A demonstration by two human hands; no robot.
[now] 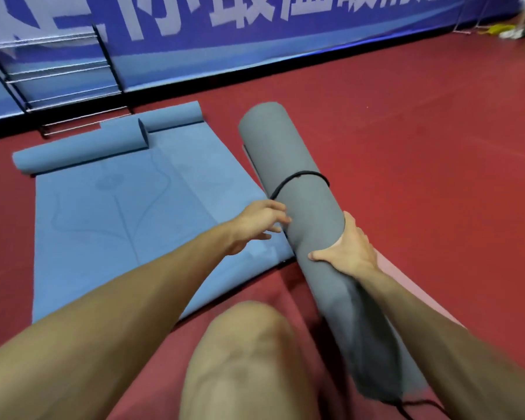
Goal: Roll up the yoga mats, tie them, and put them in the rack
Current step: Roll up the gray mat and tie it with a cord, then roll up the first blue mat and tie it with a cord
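Single head-worn view, forward-down, close in

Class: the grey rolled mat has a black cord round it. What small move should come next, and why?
Probably the left hand should take the black cord and pull it snug: it sits slanted round the grey mat, while the right hand grips the roll.

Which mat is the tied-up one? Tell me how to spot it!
Look at the red floor, just right of the flat blue mats. There the right hand grips a grey roll. It's the only grey mat, fully rolled, with a black cord looped round its middle.
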